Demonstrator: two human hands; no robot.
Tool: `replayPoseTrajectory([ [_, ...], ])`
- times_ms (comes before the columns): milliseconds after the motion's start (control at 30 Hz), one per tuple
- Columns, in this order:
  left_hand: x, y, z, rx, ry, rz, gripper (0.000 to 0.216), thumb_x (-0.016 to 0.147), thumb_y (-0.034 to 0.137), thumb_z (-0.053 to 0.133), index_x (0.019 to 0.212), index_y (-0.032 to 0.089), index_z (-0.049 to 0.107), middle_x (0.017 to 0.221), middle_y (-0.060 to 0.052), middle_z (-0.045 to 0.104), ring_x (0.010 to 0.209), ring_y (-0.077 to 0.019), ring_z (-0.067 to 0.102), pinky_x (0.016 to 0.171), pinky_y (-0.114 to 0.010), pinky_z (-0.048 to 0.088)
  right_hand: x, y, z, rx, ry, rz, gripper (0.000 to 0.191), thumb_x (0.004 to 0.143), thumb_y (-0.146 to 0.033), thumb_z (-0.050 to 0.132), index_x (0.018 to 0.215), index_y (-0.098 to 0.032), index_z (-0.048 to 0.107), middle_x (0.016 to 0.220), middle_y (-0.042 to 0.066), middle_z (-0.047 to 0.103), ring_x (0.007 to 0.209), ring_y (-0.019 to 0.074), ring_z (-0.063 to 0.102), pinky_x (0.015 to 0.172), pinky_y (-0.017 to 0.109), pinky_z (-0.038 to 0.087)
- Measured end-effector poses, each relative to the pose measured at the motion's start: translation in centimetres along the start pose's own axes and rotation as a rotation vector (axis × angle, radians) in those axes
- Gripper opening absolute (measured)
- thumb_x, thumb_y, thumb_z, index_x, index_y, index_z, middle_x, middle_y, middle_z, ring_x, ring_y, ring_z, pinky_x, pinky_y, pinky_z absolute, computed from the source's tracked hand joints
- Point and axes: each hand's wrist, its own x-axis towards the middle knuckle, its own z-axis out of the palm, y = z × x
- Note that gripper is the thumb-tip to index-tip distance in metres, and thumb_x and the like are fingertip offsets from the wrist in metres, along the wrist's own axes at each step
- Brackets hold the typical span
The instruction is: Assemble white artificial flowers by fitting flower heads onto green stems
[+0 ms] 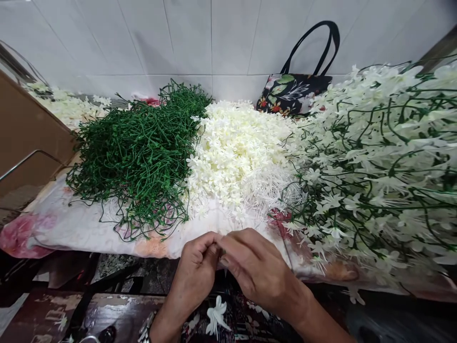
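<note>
My left hand (198, 269) and my right hand (262, 269) meet at the fingertips near the front edge of the cloth. Both are closed in a pinch, and whatever lies between the fingers is hidden or too small to make out. Below them a single white artificial flower (217, 315) shows against dark patterned fabric; I cannot tell whether it is joined to anything in my fingers. Just beyond the hands lie a heap of loose white petals (235, 147) and a pile of thin white stamens (273, 186). Green plastic stems (139, 152) are heaped to the left.
On the right rises a large mound of white flowers on green stems (378, 181). A black floral bag (294, 93) leans at the tiled wall (228, 38). A cardboard box (32, 128) stands at the left. The floral cloth (85, 224) covers the table.
</note>
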Motion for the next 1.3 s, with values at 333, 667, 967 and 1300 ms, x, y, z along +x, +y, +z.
replayPoseTrajectory([
  [333, 1.2, -1.1, -0.1, -0.096, 0.149, 0.079, 0.008, 0.067, 0.018, 0.058, 0.065, 0.015, 0.066, 0.052, 0.002, 0.051, 0.049, -0.0089, 0.042, 0.046, -0.018, 0.031, 0.4, 3.9, 0.6, -0.383, -0.222, 0.232, 0.025, 0.087, -0.004, 0.04, 0.073, -0.015, 0.057, 0.072, 0.008, 0.054, 0.07, 0.0187, 0.053, 0.064, 0.031, 0.044],
  [667, 1.7, -0.4, 0.9, -0.078, 0.142, 0.173, 0.027, 0.071, 0.013, 0.06, 0.095, 0.02, 0.07, 0.079, 0.0, 0.059, 0.043, -0.0041, 0.038, 0.04, -0.017, 0.029, 0.4, 2.7, -0.9, 0.263, -0.049, 0.431, 0.011, 0.088, -0.011, 0.05, 0.086, -0.017, 0.059, 0.078, 0.002, 0.058, 0.072, 0.0121, 0.056, 0.065, 0.024, 0.045],
  [967, 0.4, -1.1, 0.0, -0.023, 0.139, 0.222, 0.007, 0.069, 0.016, 0.061, 0.063, 0.016, 0.063, 0.056, 0.002, 0.054, 0.048, -0.0097, 0.045, 0.044, -0.018, 0.035, -1.6, 0.2, -1.0, 0.128, -0.134, 0.403, 0.015, 0.09, -0.013, 0.046, 0.097, -0.016, 0.059, 0.082, 0.006, 0.063, 0.073, 0.0148, 0.06, 0.062, 0.026, 0.048],
  [1300, 0.7, -2.1, -0.4, -0.127, 0.218, 0.063, 0.013, 0.072, 0.026, 0.064, 0.064, 0.016, 0.059, 0.05, 0.005, 0.042, 0.045, -0.0063, 0.029, 0.041, -0.017, 0.02, -3.7, 1.0, -0.4, -0.519, -0.206, 0.365, 0.027, 0.09, -0.011, 0.036, 0.107, -0.012, 0.056, 0.098, 0.015, 0.063, 0.084, 0.0241, 0.062, 0.065, 0.034, 0.051],
])
